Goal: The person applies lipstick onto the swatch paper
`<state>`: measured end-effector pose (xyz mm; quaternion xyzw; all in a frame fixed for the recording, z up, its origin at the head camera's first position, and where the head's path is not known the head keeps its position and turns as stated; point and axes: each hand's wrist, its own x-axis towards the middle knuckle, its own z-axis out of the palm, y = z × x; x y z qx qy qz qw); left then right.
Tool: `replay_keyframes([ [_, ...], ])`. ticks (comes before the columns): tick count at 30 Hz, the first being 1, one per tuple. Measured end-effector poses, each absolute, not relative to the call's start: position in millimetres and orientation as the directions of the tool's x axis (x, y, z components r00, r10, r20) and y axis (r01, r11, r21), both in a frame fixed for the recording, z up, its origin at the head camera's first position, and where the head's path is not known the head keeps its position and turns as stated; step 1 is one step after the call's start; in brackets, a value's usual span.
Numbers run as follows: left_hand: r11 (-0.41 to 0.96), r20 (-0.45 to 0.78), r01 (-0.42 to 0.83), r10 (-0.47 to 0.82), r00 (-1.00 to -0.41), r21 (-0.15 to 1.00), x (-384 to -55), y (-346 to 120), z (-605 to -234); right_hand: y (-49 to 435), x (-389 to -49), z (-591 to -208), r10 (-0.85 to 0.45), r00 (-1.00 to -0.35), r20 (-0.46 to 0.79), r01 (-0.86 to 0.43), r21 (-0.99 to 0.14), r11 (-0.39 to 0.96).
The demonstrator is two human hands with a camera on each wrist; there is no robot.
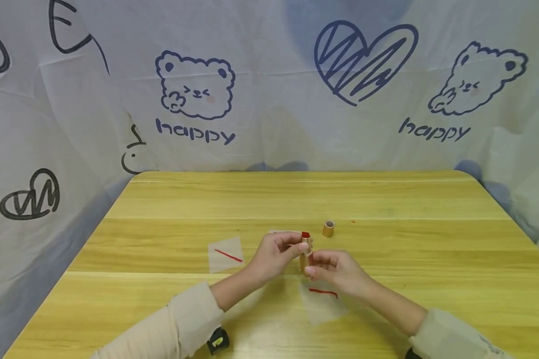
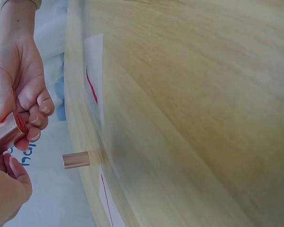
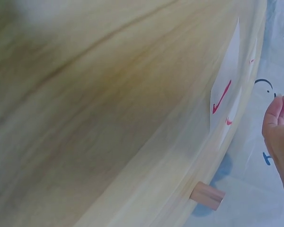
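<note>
A lipstick (image 1: 306,257) with an exposed red tip stands nearly upright between both hands above the table. My left hand (image 1: 273,257) pinches it high on the metal collar, just below the red tip. Lower down, the thumb and fingers of my right hand (image 1: 341,271) grip its base. The left wrist view shows the red-marked end of the lipstick base (image 2: 8,131) held between the fingers. Behind the hands, the gold lipstick cap (image 1: 328,228) stands on the table with its hollow end up.
On the wooden table (image 1: 161,214), a paper square (image 1: 226,267) with a red stroke lies left of the hands. Another marked paper (image 1: 318,311) lies below the right hand; a third paper (image 1: 275,231) is mostly hidden behind the left. A drawn-on white cloth (image 1: 273,99) hangs behind.
</note>
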<state>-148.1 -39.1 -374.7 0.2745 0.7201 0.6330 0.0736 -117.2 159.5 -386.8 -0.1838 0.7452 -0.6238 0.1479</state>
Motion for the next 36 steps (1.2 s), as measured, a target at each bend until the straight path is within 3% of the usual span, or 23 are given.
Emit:
replay_keyframes([
  [18, 0.075, 0.202, 0.251, 0.399, -0.895, 0.965, -145.6, -35.1, -376.1, 143.8, -107.7, -381.5, -0.234, -0.969, 0.078, -0.142, -0.952, 0.272],
  [36, 0.060, 0.224, 0.277, 0.436, -0.872, 0.959, -149.7, -37.2, -374.5, 163.3, -120.5, -386.1, -0.452, -0.892, 0.023, -0.118, -0.976, 0.183],
])
